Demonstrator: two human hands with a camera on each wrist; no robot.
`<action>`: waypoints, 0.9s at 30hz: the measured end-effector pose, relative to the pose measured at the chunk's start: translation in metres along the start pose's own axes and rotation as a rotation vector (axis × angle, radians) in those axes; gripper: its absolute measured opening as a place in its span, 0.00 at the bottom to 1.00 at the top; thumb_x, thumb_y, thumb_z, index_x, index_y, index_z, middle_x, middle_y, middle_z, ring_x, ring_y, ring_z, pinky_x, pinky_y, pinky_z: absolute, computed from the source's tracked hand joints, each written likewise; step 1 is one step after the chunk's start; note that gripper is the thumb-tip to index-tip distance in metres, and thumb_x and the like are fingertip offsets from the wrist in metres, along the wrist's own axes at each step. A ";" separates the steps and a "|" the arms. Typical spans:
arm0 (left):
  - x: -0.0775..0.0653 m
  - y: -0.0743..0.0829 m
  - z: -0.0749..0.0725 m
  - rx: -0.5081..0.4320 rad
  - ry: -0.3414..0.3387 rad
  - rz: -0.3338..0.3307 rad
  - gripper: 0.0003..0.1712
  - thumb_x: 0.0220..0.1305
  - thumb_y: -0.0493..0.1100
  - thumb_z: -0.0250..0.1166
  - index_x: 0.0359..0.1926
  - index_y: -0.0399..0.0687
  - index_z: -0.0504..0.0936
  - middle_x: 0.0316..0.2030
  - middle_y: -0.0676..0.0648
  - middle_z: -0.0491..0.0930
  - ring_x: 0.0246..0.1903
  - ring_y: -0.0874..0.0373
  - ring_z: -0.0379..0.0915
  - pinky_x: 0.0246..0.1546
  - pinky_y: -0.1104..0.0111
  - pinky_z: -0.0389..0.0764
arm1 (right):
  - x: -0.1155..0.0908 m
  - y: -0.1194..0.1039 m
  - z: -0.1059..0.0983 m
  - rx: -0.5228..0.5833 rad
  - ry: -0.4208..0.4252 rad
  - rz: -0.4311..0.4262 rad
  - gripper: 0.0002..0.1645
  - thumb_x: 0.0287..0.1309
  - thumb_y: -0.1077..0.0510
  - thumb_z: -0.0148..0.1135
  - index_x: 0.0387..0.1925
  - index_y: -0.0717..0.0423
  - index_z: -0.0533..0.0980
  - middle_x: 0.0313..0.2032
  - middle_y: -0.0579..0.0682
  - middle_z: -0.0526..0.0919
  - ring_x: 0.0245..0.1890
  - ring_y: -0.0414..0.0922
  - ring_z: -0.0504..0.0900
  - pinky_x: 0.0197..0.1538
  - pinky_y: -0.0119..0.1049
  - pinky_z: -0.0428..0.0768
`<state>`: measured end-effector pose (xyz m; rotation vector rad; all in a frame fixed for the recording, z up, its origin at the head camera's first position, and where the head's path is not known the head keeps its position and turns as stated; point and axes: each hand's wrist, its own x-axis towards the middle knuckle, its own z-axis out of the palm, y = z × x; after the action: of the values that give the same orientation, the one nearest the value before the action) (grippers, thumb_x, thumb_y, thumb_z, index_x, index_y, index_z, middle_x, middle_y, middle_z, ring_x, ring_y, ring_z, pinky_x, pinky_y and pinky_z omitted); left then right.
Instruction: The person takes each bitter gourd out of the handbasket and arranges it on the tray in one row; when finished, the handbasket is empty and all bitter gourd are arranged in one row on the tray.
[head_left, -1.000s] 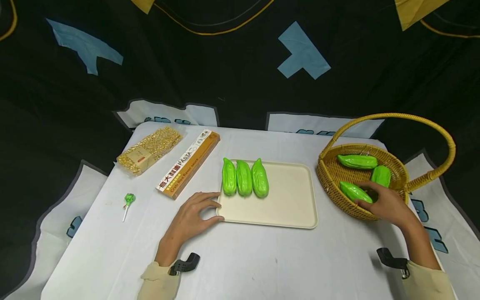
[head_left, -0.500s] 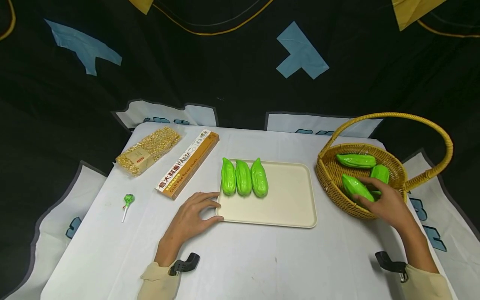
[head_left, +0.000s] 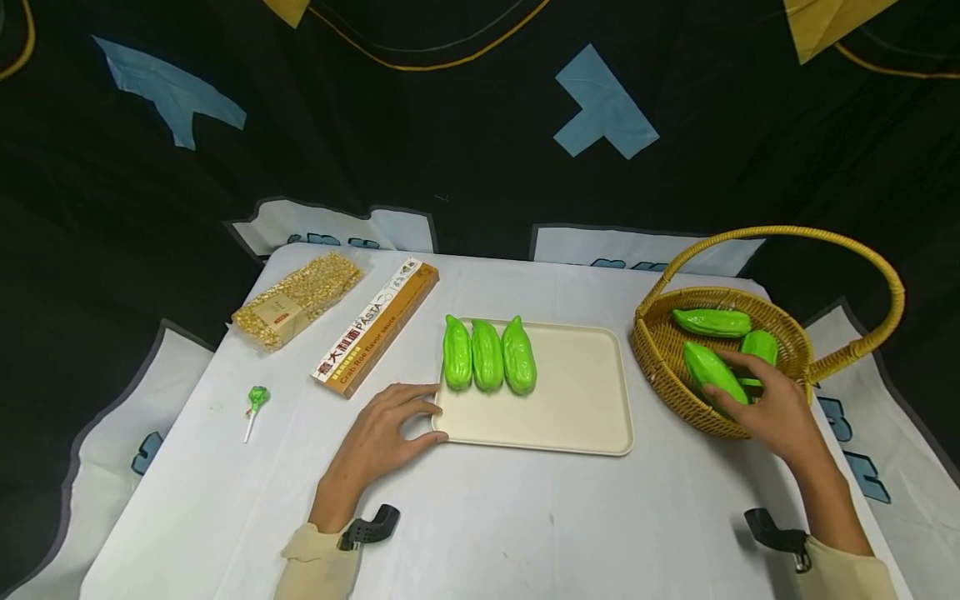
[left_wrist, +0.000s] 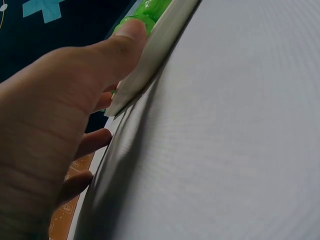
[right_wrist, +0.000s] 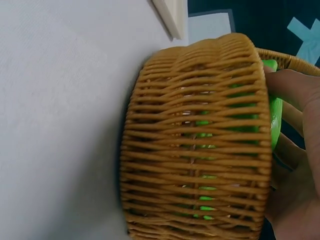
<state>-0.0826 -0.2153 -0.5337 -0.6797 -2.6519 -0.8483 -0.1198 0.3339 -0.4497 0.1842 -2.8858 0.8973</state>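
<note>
Low inside the wicker basket (head_left: 678,403), my right hand (head_left: 780,412) holds a green bitter melon (head_left: 707,373) between thumb and fingers. Two others show there: one at the back (head_left: 711,322) and one on the right (head_left: 761,345). A green sliver below the hand is mostly covered. In the right wrist view the held bitter melon (right_wrist: 276,120) shows just past the basket rim. My left hand (head_left: 386,429) rests at the left edge of a cream tray (head_left: 577,392), thumb and fingertips touching its rim. Three bitter melons (head_left: 488,357) lie side by side on the tray's left part.
Left of the tray lies an orange and white pasta box (head_left: 377,327), with a bag of yellow grains (head_left: 300,300) beyond it. Nearer on the left is a green lollipop (head_left: 257,408). The basket's tall handle (head_left: 780,231) arches over the right side, close to the table edge.
My right hand has taken hold of the front bitter melon in the basket and raised and tilted it slightly. In the last half second it barely moves. My left hand and the tray stay put.
</note>
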 end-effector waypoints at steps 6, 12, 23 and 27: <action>0.000 0.000 0.000 0.003 0.009 0.009 0.22 0.54 0.56 0.85 0.47 0.54 0.92 0.63 0.50 0.85 0.62 0.51 0.80 0.68 0.56 0.78 | -0.001 -0.008 -0.002 -0.001 0.037 -0.045 0.40 0.64 0.56 0.79 0.74 0.56 0.74 0.64 0.68 0.80 0.54 0.63 0.78 0.45 0.34 0.72; 0.000 0.001 -0.001 0.007 0.007 0.007 0.22 0.54 0.56 0.86 0.47 0.54 0.92 0.63 0.50 0.85 0.62 0.51 0.80 0.68 0.57 0.78 | -0.002 -0.021 -0.004 0.009 0.059 -0.060 0.39 0.63 0.56 0.80 0.73 0.56 0.75 0.63 0.67 0.80 0.51 0.61 0.78 0.42 0.23 0.69; 0.000 -0.001 0.000 0.003 0.018 0.022 0.23 0.53 0.57 0.86 0.47 0.53 0.92 0.63 0.50 0.86 0.62 0.51 0.80 0.66 0.55 0.79 | -0.001 -0.044 0.003 0.021 0.112 -0.117 0.37 0.61 0.59 0.81 0.70 0.54 0.78 0.56 0.62 0.85 0.45 0.45 0.77 0.41 0.12 0.71; -0.001 -0.002 0.002 -0.002 0.026 0.025 0.23 0.53 0.57 0.86 0.47 0.53 0.92 0.63 0.51 0.86 0.61 0.52 0.80 0.66 0.56 0.80 | -0.001 -0.051 0.008 0.049 0.096 -0.126 0.37 0.62 0.57 0.80 0.71 0.52 0.77 0.60 0.61 0.84 0.50 0.53 0.82 0.44 0.11 0.71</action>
<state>-0.0836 -0.2162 -0.5364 -0.6960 -2.6143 -0.8478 -0.1118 0.2877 -0.4280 0.3152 -2.7320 0.9278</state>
